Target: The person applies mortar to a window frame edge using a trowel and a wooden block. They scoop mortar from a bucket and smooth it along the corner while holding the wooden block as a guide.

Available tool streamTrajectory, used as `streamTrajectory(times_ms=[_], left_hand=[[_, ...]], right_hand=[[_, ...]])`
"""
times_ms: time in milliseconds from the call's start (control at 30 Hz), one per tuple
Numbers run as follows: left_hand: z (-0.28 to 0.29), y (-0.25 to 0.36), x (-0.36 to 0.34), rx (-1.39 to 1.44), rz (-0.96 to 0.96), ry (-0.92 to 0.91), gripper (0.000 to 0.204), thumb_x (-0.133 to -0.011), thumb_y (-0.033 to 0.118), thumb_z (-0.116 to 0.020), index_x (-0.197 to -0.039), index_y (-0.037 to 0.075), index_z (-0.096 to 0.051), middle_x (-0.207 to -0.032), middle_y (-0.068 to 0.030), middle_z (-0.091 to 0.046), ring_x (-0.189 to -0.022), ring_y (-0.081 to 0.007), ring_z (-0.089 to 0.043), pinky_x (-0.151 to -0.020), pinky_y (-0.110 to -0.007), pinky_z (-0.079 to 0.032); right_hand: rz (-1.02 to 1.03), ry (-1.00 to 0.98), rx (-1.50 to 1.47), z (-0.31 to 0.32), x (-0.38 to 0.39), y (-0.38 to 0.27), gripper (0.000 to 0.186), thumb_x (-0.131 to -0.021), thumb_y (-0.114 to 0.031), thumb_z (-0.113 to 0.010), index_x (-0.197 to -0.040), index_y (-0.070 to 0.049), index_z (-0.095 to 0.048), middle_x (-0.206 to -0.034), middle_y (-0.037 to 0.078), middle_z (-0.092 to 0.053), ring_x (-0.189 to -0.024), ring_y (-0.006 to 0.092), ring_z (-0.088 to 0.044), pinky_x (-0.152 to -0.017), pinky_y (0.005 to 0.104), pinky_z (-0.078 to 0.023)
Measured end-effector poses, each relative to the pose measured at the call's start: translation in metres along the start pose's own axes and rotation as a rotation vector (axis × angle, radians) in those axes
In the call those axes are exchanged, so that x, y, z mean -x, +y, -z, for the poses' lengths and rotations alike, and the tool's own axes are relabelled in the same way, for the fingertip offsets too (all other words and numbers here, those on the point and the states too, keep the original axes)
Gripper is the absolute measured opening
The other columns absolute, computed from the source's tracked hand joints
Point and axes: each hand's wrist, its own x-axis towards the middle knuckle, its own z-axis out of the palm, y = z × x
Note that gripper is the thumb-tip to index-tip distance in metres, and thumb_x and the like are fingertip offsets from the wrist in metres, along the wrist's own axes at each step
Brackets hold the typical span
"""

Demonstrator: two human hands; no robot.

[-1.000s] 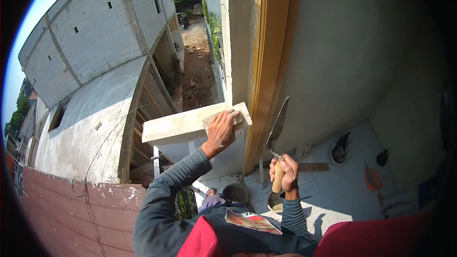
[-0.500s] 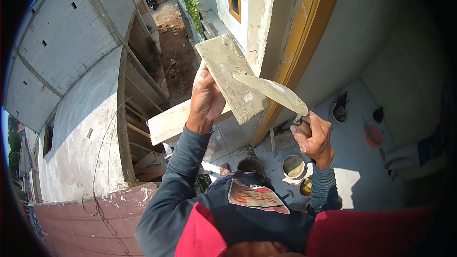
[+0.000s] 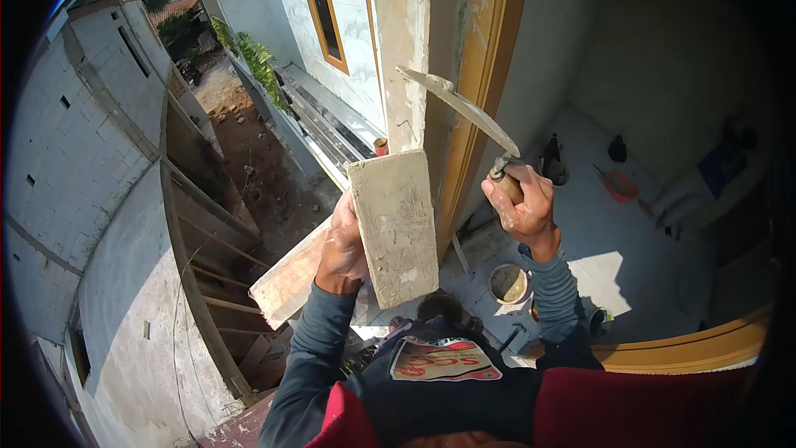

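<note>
My left hand [image 3: 342, 245] grips a rectangular plasterer's board [image 3: 394, 228] from behind, at its left edge. A thin smear of grey mortar coats the board's face, and the fingers behind it are hidden. My right hand [image 3: 525, 209] is closed around the wooden handle of a trowel [image 3: 474, 114]. Its mortar-coated blade points up and left, apart from the board, with a lump of mortar near the tip. In the picture that tip overlaps the plastered wall edge [image 3: 402, 41]; whether it touches cannot be told.
A yellow-brown wooden frame [image 3: 481, 58] stands beside the wall edge. Below lie a wooden plank [image 3: 288, 282], a bucket of mortar [image 3: 509, 284] and an orange basin [image 3: 619, 186] on a tiled floor. Left, beyond a drop to an earth passage [image 3: 249, 158], rises a block building [image 3: 91, 166].
The trowel has lifted off the board and swung up to the wall edge. The board has turned more upright and its thick mortar is mostly gone. My view has shifted.
</note>
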Motion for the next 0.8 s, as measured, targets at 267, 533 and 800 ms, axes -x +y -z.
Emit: streamTrajectory(times_ms=[267, 533, 800], left_hand=[[0.038, 0.013, 0.013, 0.041, -0.058, 0.08, 0.074, -0.087, 0.019, -0.076, -0.148, -0.003, -0.04, -0.132, -0.0188, -0.063, -0.112, -0.0295, -0.071, -0.095, -0.046, -0.061], [0.078, 0.026, 0.047, 0.065, -0.154, 0.303, 0.069, -0.086, 0.012, -0.07, -0.147, 0.0, -0.041, -0.131, -0.0174, -0.062, -0.112, -0.03, -0.069, -0.095, -0.046, -0.06], [0.097, 0.032, 0.072, 0.159, -0.171, 0.388, 0.057, -0.088, 0.003, -0.056, -0.143, 0.0, -0.045, -0.128, -0.0184, -0.064, -0.11, -0.0322, -0.07, -0.096, -0.048, -0.059]], right_hand=[[-0.626, 0.1, -0.853, -0.034, -0.051, -0.019, 0.038, -0.11, -0.034, -0.049, -0.122, 0.001, -0.059, -0.094, 0.005, -0.061, -0.068, 0.0091, -0.058, -0.059, 0.0253, -0.05], [-0.722, 0.179, -0.973, -0.077, -0.088, -0.02, 0.043, -0.111, -0.04, -0.046, -0.117, 0.001, -0.059, -0.085, 0.005, -0.059, -0.06, 0.0085, -0.057, -0.051, 0.0252, -0.051], [-0.779, 0.011, -1.217, -0.084, -0.067, -0.045, 0.041, -0.111, -0.038, -0.043, -0.111, 0.001, -0.056, -0.079, 0.006, -0.057, -0.053, 0.011, -0.055, -0.045, 0.0269, -0.05]])
